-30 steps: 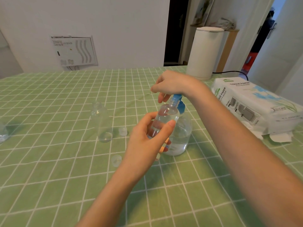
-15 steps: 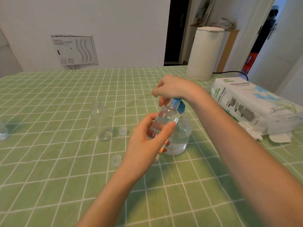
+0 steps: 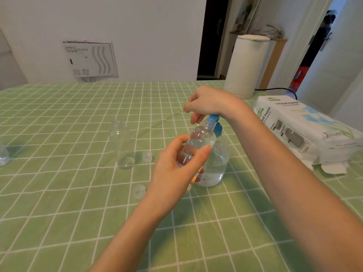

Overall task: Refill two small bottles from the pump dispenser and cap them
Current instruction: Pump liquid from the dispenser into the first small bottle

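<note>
My left hand (image 3: 174,169) grips a small clear bottle (image 3: 198,142), tilted with its open neck right under the blue pump nozzle. My right hand (image 3: 208,103) rests on top of the blue pump head (image 3: 215,122) of the clear dispenser (image 3: 216,165), which stands on the green checked tablecloth and holds some clear liquid. A second small clear bottle (image 3: 122,144) stands upright and uncapped to the left. Two clear caps lie on the cloth: one cap (image 3: 147,156) beside that bottle, the other cap (image 3: 139,191) nearer me.
A pack of tissue paper (image 3: 302,130) lies at the right, with loose tissues at its front. A white cylindrical appliance (image 3: 245,65) with a black cord stands at the back right. Part of another clear container (image 3: 3,156) shows at the left edge.
My right hand has dropped a little onto the pump head. The small bottle stays in my left hand under the nozzle.
</note>
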The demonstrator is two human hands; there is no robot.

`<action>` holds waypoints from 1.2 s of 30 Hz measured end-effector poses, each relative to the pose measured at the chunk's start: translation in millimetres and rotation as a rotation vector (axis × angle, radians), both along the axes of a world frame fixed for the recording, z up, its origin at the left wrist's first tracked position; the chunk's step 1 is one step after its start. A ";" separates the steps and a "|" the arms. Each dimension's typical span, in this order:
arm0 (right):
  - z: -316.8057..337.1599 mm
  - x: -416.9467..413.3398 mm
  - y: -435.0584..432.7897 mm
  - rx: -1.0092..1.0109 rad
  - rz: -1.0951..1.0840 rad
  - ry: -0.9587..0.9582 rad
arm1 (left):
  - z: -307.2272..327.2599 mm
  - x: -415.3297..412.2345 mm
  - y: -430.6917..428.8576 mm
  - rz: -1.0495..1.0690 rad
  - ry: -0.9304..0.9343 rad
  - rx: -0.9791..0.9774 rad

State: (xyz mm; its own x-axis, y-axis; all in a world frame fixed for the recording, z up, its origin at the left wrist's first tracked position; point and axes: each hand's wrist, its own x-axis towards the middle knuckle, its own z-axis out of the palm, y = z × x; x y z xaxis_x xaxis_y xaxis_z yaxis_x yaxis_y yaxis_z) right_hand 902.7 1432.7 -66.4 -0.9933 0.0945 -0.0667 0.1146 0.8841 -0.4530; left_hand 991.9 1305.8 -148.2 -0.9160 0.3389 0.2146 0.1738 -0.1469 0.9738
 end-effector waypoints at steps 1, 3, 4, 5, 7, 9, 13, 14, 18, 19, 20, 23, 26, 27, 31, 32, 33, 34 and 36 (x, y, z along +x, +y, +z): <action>-0.6 -0.6 0.3 0.001 0.000 -0.001 | -0.6 -0.5 0.1 0.001 0.004 -0.004; -3.3 -1.2 0.9 0.006 0.003 -0.014 | -2.1 -1.3 0.5 0.010 0.021 -0.022; -5.2 -1.5 1.2 0.010 0.003 -0.025 | -2.8 -1.6 0.7 0.013 0.029 -0.034; -7.0 -1.4 1.5 0.013 0.003 -0.034 | -3.3 -1.6 1.0 0.012 0.033 -0.042; -9.0 -1.8 1.8 0.015 0.003 -0.042 | -4.4 -1.7 1.0 0.008 0.035 -0.045; -9.0 -2.6 1.6 0.008 -0.001 -0.041 | -5.6 -2.6 0.5 0.006 0.047 -0.049; -9.5 -2.5 2.2 -0.034 -0.005 -0.023 | -8.3 -3.6 1.8 0.037 0.082 -0.063; -9.7 -2.4 2.4 -0.056 -0.011 -0.011 | -9.2 -3.9 2.2 0.054 0.094 -0.070; -7.1 -1.7 3.5 -0.166 -0.049 0.066 | -11.6 -5.6 3.3 0.107 0.128 -0.099; -6.1 -1.7 3.5 -0.179 -0.055 0.089 | -11.9 -6.2 3.4 0.115 0.131 -0.095; -5.3 -1.5 3.2 -0.187 -0.059 0.110 | -11.9 -6.9 3.7 0.121 0.136 -0.090; -4.1 0.2 3.7 -0.230 -0.075 0.159 | -11.7 -8.2 4.6 0.132 0.129 -0.065; -2.8 -0.4 6.1 -0.278 -0.105 0.230 | -11.8 -10.2 5.5 0.132 0.108 -0.043; -2.3 -0.7 6.5 -0.281 -0.112 0.243 | -11.5 -11.0 5.6 0.130 0.107 -0.044; -0.9 1.1 7.6 -0.345 -0.122 0.235 | -10.8 -13.9 4.9 0.124 0.114 -0.022; 0.0 2.0 8.2 -0.383 -0.117 0.224 | -10.4 -14.3 4.7 0.125 0.119 -0.032; 1.5 3.7 8.8 -0.417 -0.109 0.202 | -10.4 -14.6 4.3 0.128 0.123 -0.046; 3.3 5.3 9.0 -0.444 -0.099 0.168 | -10.2 -14.6 4.0 0.131 0.126 -0.061; 6.6 9.1 9.4 -0.469 -0.078 0.090 | -9.7 -14.2 3.5 0.139 0.129 -0.083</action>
State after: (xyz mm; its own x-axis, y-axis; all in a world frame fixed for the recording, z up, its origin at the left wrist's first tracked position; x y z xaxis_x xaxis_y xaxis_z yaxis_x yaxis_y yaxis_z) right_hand 911.8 1442.1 -59.8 -0.9882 0.1493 -0.0340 0.1144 0.5724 -0.8119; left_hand 977.7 1309.3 -157.9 -0.9218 0.2331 0.3098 0.3110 -0.0326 0.9498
